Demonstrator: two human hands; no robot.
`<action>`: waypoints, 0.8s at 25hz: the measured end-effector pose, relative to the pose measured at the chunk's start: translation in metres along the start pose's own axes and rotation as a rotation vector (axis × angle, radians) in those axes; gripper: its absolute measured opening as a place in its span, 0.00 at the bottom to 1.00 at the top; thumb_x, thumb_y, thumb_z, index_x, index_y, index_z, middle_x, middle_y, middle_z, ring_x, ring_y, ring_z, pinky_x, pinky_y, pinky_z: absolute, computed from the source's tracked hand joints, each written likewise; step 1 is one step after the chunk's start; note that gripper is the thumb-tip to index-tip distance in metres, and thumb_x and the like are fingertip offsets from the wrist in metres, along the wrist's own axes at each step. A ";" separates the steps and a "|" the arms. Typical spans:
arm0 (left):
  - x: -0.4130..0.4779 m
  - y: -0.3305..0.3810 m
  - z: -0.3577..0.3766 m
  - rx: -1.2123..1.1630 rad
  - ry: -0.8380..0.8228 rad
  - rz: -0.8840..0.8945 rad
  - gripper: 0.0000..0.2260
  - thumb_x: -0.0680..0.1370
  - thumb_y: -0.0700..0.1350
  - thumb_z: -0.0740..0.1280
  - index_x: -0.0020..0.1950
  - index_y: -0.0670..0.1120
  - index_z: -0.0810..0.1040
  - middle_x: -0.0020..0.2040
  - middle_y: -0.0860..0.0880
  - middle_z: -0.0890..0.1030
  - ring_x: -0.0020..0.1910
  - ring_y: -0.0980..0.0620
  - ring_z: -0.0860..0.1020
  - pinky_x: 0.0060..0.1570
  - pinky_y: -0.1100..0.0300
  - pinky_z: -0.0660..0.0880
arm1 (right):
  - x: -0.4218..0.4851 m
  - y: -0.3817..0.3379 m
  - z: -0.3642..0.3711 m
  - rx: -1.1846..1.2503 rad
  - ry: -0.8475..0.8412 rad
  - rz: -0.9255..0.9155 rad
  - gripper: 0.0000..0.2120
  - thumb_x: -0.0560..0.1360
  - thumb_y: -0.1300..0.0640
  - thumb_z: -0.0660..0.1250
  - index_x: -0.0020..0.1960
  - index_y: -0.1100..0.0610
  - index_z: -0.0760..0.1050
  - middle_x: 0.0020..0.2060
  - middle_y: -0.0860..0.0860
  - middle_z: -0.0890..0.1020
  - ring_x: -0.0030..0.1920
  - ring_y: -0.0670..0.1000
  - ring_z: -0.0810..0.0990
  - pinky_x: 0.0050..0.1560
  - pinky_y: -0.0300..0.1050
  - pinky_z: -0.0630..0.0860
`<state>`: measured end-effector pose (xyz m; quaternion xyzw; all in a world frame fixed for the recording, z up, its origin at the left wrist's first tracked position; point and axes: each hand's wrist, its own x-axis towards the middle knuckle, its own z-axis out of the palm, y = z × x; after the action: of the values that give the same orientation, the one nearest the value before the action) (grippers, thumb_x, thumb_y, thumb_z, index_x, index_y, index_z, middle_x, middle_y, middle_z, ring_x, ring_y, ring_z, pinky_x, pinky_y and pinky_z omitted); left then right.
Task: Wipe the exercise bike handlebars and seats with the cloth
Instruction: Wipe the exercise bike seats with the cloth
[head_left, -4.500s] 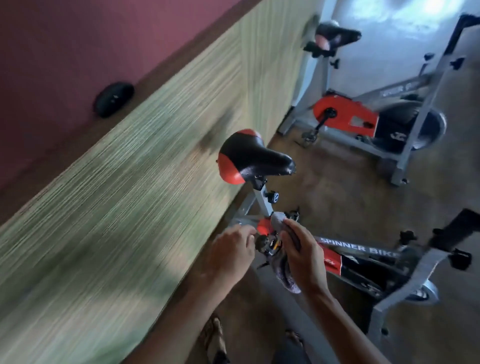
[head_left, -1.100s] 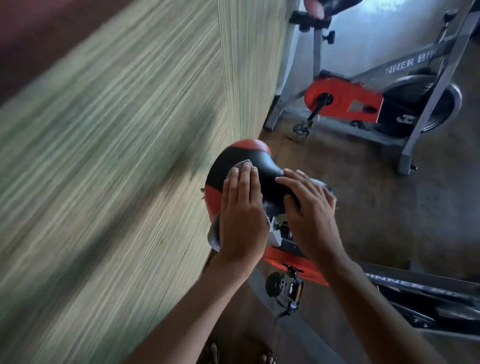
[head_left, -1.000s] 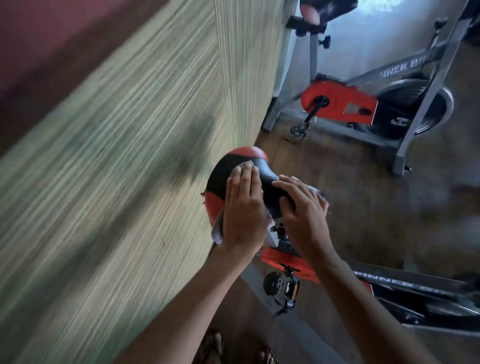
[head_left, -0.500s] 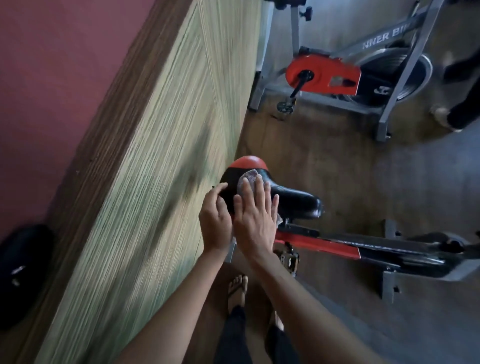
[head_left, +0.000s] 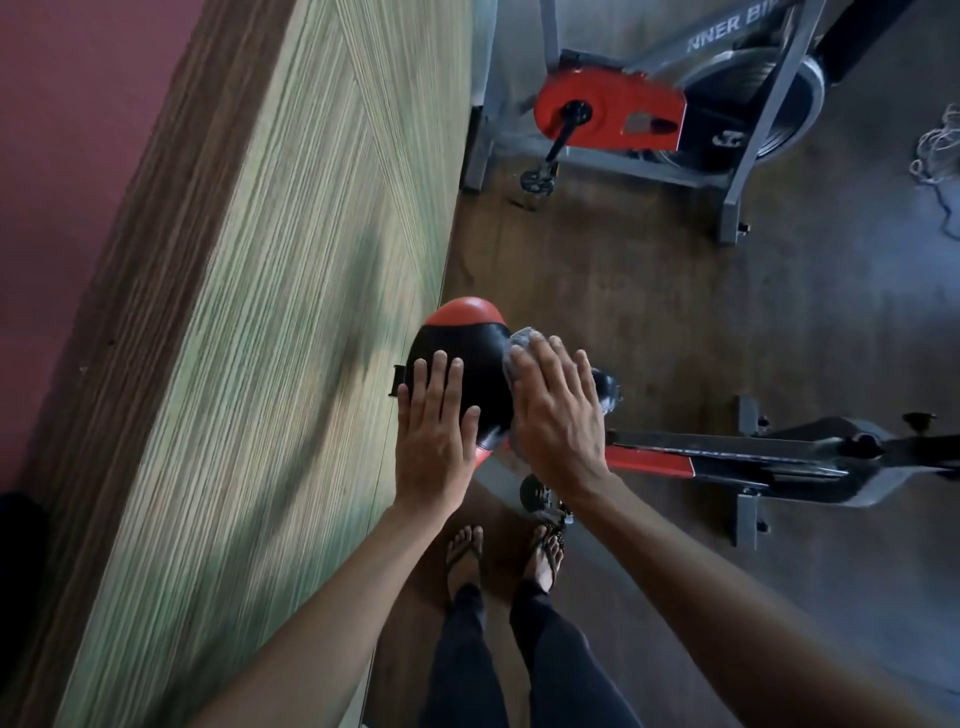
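One seat (head_left: 460, 353), black with red ends, sits at the centre of the view on the near exercise bike (head_left: 727, 457), just beside the green striped wall panel (head_left: 260, 364). Its narrow nose points right, toward the bike frame.

The cloth (head_left: 521, 340), pale and crumpled, lies on the right half of the seat top, with only its edge showing past the fingertips. The right hand (head_left: 558, 415) presses flat on the cloth, fingers straight and held close together. The left hand (head_left: 436, 441) rests flat on the bare left half of the seat, fingers straight and nearly touching one another, thumb slightly apart. The hands do not touch each other.

A pedal (head_left: 540, 499) hangs below the right wrist. The person's feet (head_left: 465, 551) in sandals stand on the wooden floor (head_left: 623, 312). A second exercise bike (head_left: 613, 111) stands well apart near the far wall. A tangled cord (head_left: 940, 150) lies at the right edge.
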<state>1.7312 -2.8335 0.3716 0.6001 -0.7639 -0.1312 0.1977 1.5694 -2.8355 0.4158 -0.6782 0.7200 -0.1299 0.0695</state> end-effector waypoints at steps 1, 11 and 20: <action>-0.001 0.001 0.000 0.014 -0.004 0.002 0.24 0.86 0.51 0.51 0.80 0.42 0.59 0.81 0.41 0.59 0.81 0.43 0.54 0.77 0.41 0.56 | 0.000 0.006 0.000 0.001 0.021 -0.074 0.18 0.83 0.51 0.59 0.71 0.55 0.72 0.73 0.56 0.72 0.75 0.57 0.68 0.77 0.59 0.61; 0.014 0.019 -0.023 -0.061 -0.138 -0.125 0.24 0.84 0.48 0.52 0.79 0.42 0.63 0.80 0.42 0.62 0.80 0.42 0.56 0.78 0.42 0.53 | -0.005 0.009 -0.023 0.293 0.036 -0.010 0.16 0.83 0.54 0.57 0.68 0.54 0.74 0.69 0.55 0.75 0.66 0.56 0.75 0.65 0.53 0.74; 0.008 0.187 -0.063 -0.243 -0.333 0.610 0.16 0.81 0.43 0.60 0.66 0.42 0.78 0.63 0.44 0.80 0.64 0.44 0.76 0.67 0.42 0.71 | -0.166 0.066 -0.124 0.464 0.391 0.641 0.16 0.82 0.57 0.64 0.69 0.49 0.75 0.71 0.46 0.73 0.70 0.50 0.72 0.69 0.54 0.72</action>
<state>1.5964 -2.7927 0.5101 0.2874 -0.9082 -0.2520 0.1704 1.4839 -2.6561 0.5034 -0.3496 0.8454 -0.3858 0.1190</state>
